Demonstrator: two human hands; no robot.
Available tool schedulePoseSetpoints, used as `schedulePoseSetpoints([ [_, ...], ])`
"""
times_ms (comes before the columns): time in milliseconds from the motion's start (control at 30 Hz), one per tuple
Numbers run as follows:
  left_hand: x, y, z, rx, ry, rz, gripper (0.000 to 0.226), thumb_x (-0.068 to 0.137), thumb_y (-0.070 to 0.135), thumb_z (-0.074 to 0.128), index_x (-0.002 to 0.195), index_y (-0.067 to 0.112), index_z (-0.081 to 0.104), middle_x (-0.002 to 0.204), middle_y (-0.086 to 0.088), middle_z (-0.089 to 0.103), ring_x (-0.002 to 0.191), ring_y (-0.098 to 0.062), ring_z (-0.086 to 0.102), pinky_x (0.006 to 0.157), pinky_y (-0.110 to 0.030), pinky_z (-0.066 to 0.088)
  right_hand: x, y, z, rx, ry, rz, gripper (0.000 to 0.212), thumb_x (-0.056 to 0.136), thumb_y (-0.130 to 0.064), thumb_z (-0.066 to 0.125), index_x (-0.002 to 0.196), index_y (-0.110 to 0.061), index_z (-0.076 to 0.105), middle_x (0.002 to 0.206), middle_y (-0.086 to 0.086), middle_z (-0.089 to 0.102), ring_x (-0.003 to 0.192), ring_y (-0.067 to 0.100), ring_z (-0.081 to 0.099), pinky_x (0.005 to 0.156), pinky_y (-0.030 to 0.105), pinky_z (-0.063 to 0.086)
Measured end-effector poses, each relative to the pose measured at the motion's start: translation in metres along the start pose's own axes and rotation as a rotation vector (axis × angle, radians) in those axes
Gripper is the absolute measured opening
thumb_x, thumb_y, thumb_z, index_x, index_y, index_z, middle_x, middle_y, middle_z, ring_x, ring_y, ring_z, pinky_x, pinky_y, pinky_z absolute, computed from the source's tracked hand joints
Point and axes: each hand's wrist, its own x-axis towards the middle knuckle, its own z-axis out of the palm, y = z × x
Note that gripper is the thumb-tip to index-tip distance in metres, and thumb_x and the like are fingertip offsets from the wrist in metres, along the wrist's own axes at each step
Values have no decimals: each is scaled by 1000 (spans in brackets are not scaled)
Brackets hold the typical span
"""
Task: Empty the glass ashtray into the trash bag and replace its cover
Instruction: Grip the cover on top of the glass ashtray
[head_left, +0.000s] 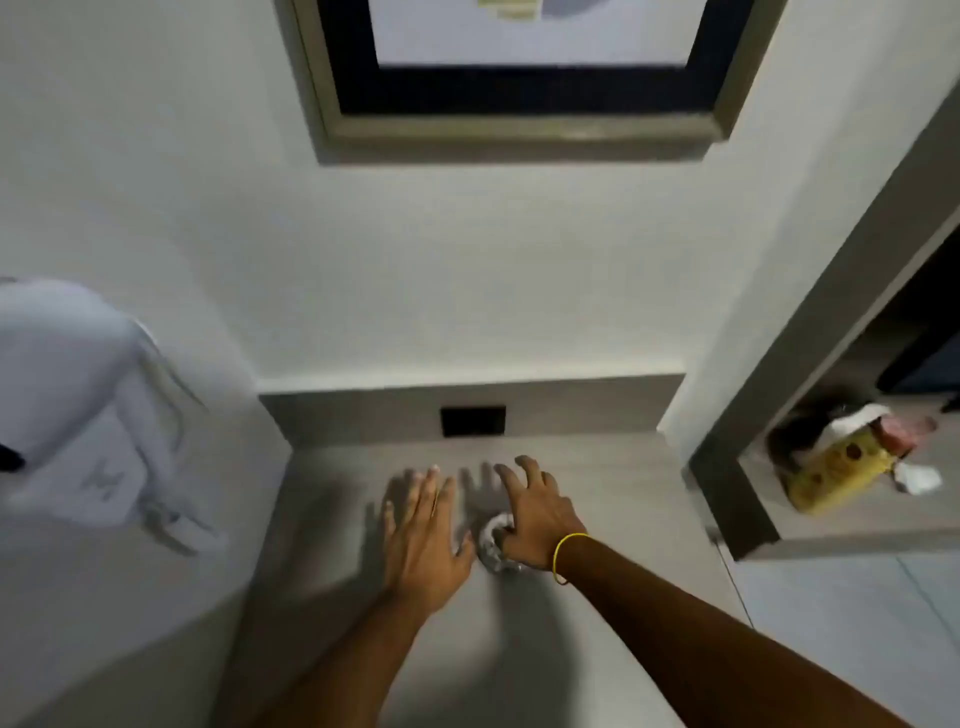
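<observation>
Left hand (423, 540): centre of the frame, flat and palm down above the counter (597, 467), fingers straight and close together, gripping nothing; whether it touches the surface cannot be told.
Right hand (537, 512): just right of the left, fingers spread wide and curled, arched over the ashtray; the thumb side meets the glass, but a true grip cannot be confirmed.
Ashtray (493, 545): a blurred, glinting grey shape on the counter between the two hands, mostly hidden under the right palm; contents and any cover cannot be made out.
Band (563, 557): thin yellow loop round the right wrist.
Socket (472, 421): dark rectangle in the low back panel above the hands.
Picture (519, 119): framed, on the wall at top centre, its upper part cut off by the frame edge.
Pale object (88, 415): at left, blurred white shape with grey straps, cut off by the edge; its nature is unclear.
Shelf (857, 535): at right, carrying a smeared yellow packet (836, 467) with white paper, beside something dark and unreadable.
</observation>
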Motion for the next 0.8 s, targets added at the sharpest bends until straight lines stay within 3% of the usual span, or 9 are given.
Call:
schedulePoseSetpoints([
  [100, -33, -4, 69, -38, -140, -57, 86, 75, 49, 65, 155, 18, 59, 170, -11, 46, 158, -34, 42, 118, -74, 40, 14, 26, 53, -15, -138, 62, 114, 71, -54, 75, 162, -33, 10, 170, 5, 9, 148, 43, 27, 105, 64, 47],
  [267, -78, -17, 126, -46, -251, -38, 95, 74, 53, 69, 161, 20, 48, 175, -11, 38, 161, -36, 37, 116, -73, 40, 25, 55, 103, -34, -131, 25, 109, 68, -57, 75, 158, -35, 19, 167, 2, 11, 140, 42, 37, 101, 61, 51],
  [500, -86, -14, 145, -46, -155, -38, 87, 81, 51, 65, 161, 20, 48, 178, -11, 31, 166, -34, 25, 124, -72, 26, 53, 54, 95, -109, -160, -29, 112, 67, -56, 78, 159, -44, 14, 164, 1, 17, 141, 42, 33, 97, 64, 52],
  [633, -88, -16, 148, -88, -130, -34, 90, 82, 51, 64, 166, 23, 42, 180, -9, 26, 167, -33, 23, 124, -73, 26, 72, 48, 89, -231, -288, -76, 102, 70, -47, 79, 157, -36, 26, 154, 10, 23, 135, 47, 33, 93, 62, 56],
  [800, -89, -17, 153, -91, -88, -34, 93, 83, 52, 63, 168, 23, 37, 181, -7, 24, 167, -31, 20, 126, -71, 23, 88, 41, 81, -330, -405, -143, 105, 70, -40, 82, 156, -29, 24, 152, 15, 22, 135, 52, 33, 97, 59, 56],
])
